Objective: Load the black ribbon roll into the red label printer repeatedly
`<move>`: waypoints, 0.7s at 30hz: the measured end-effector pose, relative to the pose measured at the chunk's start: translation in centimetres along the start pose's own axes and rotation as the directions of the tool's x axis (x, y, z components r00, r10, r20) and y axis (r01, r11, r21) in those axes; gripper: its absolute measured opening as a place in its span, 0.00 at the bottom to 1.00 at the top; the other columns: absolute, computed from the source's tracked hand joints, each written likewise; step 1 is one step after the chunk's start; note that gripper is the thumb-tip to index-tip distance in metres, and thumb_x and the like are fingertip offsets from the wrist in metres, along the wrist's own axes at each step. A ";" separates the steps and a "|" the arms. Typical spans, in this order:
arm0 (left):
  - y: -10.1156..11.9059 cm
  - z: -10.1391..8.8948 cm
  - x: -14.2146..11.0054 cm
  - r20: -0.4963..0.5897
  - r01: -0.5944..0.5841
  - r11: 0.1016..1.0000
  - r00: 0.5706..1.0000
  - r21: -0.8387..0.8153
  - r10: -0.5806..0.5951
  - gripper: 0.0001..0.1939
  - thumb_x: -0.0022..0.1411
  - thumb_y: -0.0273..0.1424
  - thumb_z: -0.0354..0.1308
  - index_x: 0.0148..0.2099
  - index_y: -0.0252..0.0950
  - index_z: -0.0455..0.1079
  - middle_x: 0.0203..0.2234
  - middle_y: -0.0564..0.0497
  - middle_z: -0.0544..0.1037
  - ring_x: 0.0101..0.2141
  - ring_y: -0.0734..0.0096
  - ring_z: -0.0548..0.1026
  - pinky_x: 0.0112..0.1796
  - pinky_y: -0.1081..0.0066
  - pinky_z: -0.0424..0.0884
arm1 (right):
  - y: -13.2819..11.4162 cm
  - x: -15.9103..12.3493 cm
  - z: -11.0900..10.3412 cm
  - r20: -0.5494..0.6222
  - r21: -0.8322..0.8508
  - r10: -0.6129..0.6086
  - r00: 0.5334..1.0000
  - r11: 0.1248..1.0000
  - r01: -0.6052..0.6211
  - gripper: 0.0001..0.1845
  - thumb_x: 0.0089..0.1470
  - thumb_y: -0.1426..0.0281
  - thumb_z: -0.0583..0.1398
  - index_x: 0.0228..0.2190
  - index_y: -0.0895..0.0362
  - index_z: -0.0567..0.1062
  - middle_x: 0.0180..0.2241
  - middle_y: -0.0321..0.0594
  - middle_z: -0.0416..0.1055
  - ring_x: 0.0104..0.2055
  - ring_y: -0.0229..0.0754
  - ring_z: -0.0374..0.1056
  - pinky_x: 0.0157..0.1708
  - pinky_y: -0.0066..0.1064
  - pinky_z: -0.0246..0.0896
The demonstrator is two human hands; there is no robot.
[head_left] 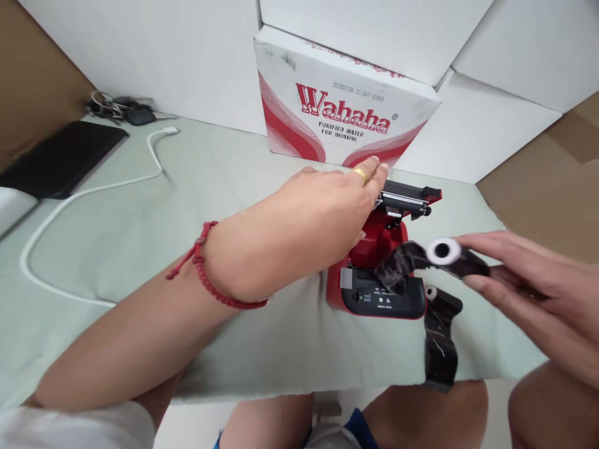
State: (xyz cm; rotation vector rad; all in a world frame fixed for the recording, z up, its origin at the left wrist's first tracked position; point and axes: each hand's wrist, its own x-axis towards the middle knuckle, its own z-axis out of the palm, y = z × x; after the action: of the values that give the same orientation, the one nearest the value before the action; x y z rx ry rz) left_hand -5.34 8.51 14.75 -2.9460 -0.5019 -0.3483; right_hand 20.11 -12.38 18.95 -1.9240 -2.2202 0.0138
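Right hand (552, 293) is pinching a black roll (472, 263), loose end trailing over the open red machine (337, 298) | Left hand (309, 224) is laying fingers together at the raised lid (405, 198), grip hidden | Carton (346, 118) behind is reading "Wahaha", "PURIFIED WATER FOR DRINKING" | Second roll (440, 343) is lying beside the machine, reaching the bench's (281, 355) front edge

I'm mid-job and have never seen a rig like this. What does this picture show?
No robot here: these are a person's bare hands, seen from one camera worn on the head, looking forward and down. The left hand is at the raised lid of a red-and-black printer; its grip is hidden. The right hand holds between its fingers a black ribbon roll whose loose strip trails toward the printer. A second roll lies beside the printer on the table. Behind stands a Wahaha box; keys and a white cable lie at left.
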 end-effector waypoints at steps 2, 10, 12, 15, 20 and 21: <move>0.0 0.1 0.0 0.004 -0.010 1.000 1.000 0.006 0.010 0.42 0.76 0.35 0.56 0.84 0.34 0.45 0.79 0.32 0.59 0.64 0.42 0.79 0.49 0.58 0.81 | 2.3 -1.9 0.0 -0.001 0.001 0.180 0.984 0.984 -0.180 0.21 0.73 0.57 0.61 0.63 0.40 0.76 0.48 0.41 0.83 0.30 0.41 0.77 0.27 0.31 0.72; -0.2 -1.1 -0.1 -0.007 0.021 1.000 1.000 -0.019 -0.021 0.36 0.79 0.38 0.49 0.82 0.33 0.51 0.72 0.34 0.70 0.62 0.43 0.80 0.51 0.58 0.81 | 4.8 -1.9 6.4 0.432 0.169 0.359 0.827 0.869 -0.465 0.28 0.71 0.50 0.52 0.57 0.53 0.80 0.54 0.50 0.84 0.53 0.56 0.81 0.53 0.47 0.79; -0.5 -1.6 -0.1 -0.009 0.038 0.999 0.999 -0.036 -0.038 0.35 0.79 0.41 0.47 0.82 0.34 0.53 0.69 0.37 0.73 0.62 0.42 0.80 0.52 0.56 0.81 | 4.7 -1.6 7.0 0.377 0.139 0.429 0.821 0.850 -0.508 0.33 0.70 0.49 0.51 0.61 0.56 0.77 0.59 0.53 0.81 0.58 0.59 0.80 0.58 0.50 0.76; -0.9 -1.8 -0.1 0.007 0.064 0.997 0.998 -0.046 -0.064 0.34 0.78 0.43 0.47 0.80 0.35 0.57 0.66 0.39 0.76 0.62 0.40 0.80 0.54 0.53 0.80 | 5.1 -2.1 7.1 0.222 0.031 0.538 0.814 0.830 -0.557 0.37 0.67 0.50 0.51 0.65 0.61 0.74 0.65 0.57 0.76 0.58 0.62 0.79 0.60 0.55 0.74; -1.1 -1.6 -0.2 0.037 0.065 0.996 0.997 -0.054 -0.063 0.32 0.79 0.44 0.48 0.77 0.36 0.61 0.64 0.39 0.77 0.61 0.41 0.81 0.55 0.53 0.79 | 6.0 -4.6 7.8 0.304 0.021 0.613 0.729 0.761 -0.648 0.35 0.64 0.51 0.55 0.65 0.54 0.75 0.56 0.47 0.84 0.37 0.52 0.81 0.45 0.48 0.79; -1.1 -1.5 -0.2 0.034 0.054 0.997 0.998 -0.058 -0.052 0.32 0.79 0.45 0.48 0.77 0.37 0.61 0.64 0.40 0.77 0.61 0.42 0.81 0.55 0.54 0.79 | 6.0 -5.1 8.0 0.315 0.039 0.620 0.719 0.748 -0.663 0.36 0.64 0.51 0.56 0.66 0.54 0.73 0.54 0.46 0.85 0.36 0.51 0.80 0.43 0.47 0.79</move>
State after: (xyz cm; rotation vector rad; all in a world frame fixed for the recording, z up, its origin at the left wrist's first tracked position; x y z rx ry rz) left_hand -6.24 9.24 16.24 -3.0042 -0.5851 -0.3270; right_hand 25.35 -15.47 9.54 -2.6285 -1.4842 0.5793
